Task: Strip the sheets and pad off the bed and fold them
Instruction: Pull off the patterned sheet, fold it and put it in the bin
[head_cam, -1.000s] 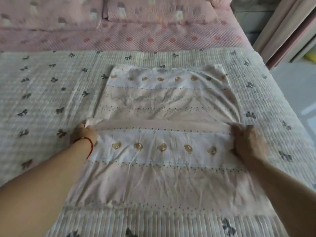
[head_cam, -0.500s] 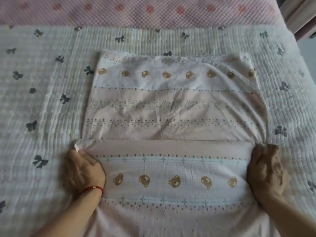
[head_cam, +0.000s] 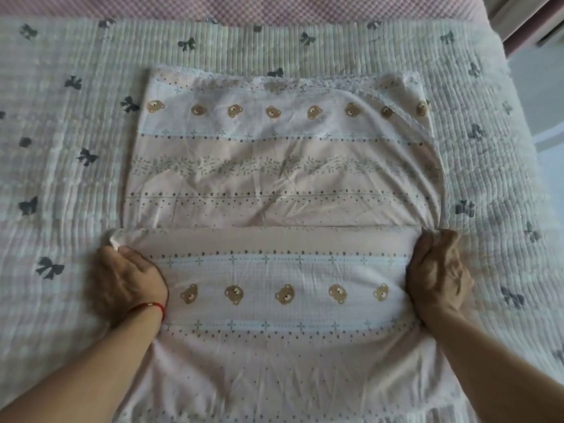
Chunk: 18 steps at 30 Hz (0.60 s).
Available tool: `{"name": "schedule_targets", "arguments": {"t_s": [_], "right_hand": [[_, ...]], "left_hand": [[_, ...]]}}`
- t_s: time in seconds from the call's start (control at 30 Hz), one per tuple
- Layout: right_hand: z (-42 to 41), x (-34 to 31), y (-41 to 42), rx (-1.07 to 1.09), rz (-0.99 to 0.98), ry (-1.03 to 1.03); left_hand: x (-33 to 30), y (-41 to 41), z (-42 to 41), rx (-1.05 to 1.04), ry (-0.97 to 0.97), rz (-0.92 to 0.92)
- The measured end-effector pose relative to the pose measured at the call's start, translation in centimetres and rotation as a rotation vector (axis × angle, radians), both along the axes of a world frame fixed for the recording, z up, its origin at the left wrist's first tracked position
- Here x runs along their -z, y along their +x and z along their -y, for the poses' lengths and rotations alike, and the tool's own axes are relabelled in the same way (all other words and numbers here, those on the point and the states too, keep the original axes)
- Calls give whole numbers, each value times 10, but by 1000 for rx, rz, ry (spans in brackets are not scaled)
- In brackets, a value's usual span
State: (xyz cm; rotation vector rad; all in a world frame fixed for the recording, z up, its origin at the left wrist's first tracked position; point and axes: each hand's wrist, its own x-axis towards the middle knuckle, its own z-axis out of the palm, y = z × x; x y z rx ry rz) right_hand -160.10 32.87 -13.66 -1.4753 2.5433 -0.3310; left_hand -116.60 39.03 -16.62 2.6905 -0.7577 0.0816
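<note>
Spread across the bed, a quilted pad (head_cam: 61,184) in pale checks with dark bow prints, running off the picture's left edge. Near the lower left, the left hand (head_cam: 128,282), red string bracelet (head_cam: 149,306) at the wrist, fingers curled shut and pinching the left end of the fold of the sheet (head_cam: 283,184), a small white corner of cloth bunched just above the knuckles. In the middle, that pink sheet with rows of brown bear faces, lying on the pad and already doubled: a near layer laid over the far one, its straight folded edge stretched taut from one hand across to the other. Far portion wrinkled, lace trim along its top edge, its upper right corner turned over in a curve. On the right, the right hand (head_cam: 436,270), also closed, gripping the right end of the same fold, cloth gathered into creases above it. Beyond the pad at the top, a strip of pink checked bedding (head_cam: 274,7). At the far right edge, pale floor (head_cam: 546,102) beside the bed.
</note>
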Motion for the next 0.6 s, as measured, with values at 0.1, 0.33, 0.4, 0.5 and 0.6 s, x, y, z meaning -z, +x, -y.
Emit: {"name": "schedule_targets", "arguments": {"t_s": [0.1, 0.33, 0.4, 0.5, 0.6], "right_hand": [[1, 0, 0, -5, 7, -12], [-17, -21, -12, -211, 28, 1], [-43, -36, -15, -455, -128, -60], [-100, -54, -15, -862, -151, -3], [-152, -55, -34, -1089, -124, 167]], "left_hand": [[-1, 3, 3, 25, -27, -66], [-49, 30, -16, 207, -9, -542], [-76, 29, -48, 474, 2, -389], [-99, 8, -120, 901, 204, -100], [-93, -8, -172, 1166, 475, -58]]}}
